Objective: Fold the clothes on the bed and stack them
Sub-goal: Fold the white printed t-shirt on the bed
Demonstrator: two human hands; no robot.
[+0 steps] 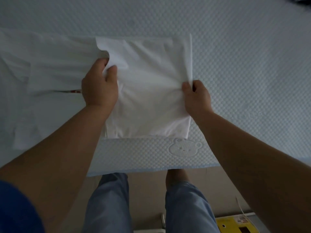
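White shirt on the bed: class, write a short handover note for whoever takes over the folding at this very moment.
Left hand: grips a bunch of the white shirt at the folded panel's left edge.
Right hand: pinches the panel's right edge.
Shirt lies on the bed, near its front edge; the right part is folded into a neat rectangle, the rest is spread flat to the left.
Done: first folds.
Left: likely fold the spread part in, then stack. A dark item at the far right corner may need folding too.
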